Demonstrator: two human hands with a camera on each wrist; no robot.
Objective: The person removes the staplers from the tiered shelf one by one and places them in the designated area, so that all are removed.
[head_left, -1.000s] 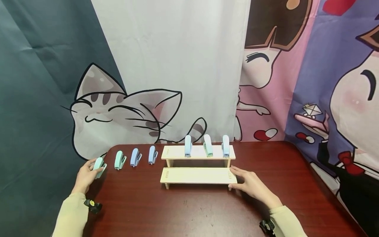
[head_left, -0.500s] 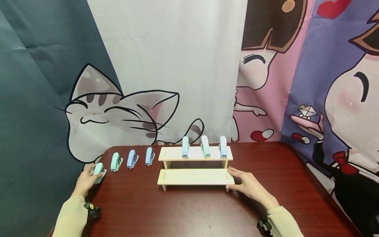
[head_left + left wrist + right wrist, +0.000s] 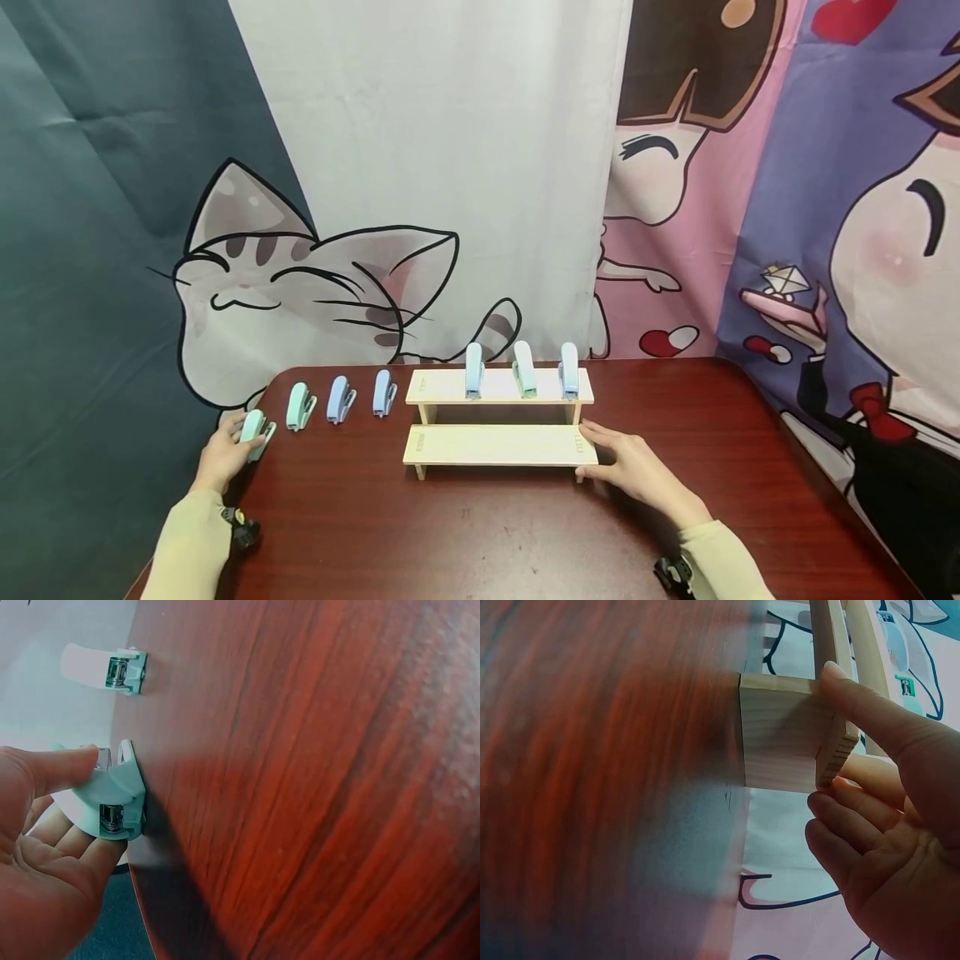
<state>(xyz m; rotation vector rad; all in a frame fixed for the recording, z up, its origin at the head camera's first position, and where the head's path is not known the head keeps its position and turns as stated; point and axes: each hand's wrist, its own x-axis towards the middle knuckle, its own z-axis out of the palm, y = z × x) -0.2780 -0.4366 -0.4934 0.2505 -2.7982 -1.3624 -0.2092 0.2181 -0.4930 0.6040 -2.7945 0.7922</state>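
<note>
At the table's left edge, my left hand pinches a mint green stapler between thumb and fingers; the left wrist view shows this stapler at the tabletop. My right hand grips the right end of the lower step of a pale wooden two-step rack. In the right wrist view the thumb lies on the board's edge, with fingers behind it. Three staplers stand on the upper step: a blue one, a mint one and another blue one.
Right of the held stapler, a mint stapler and two blue ones stand in a row on the dark red table. A printed curtain hangs behind the table.
The camera view has shifted slightly. The held stapler has come down a little, closer to the tabletop, with the left hand on it. The right hand keeps its place on the rack.
</note>
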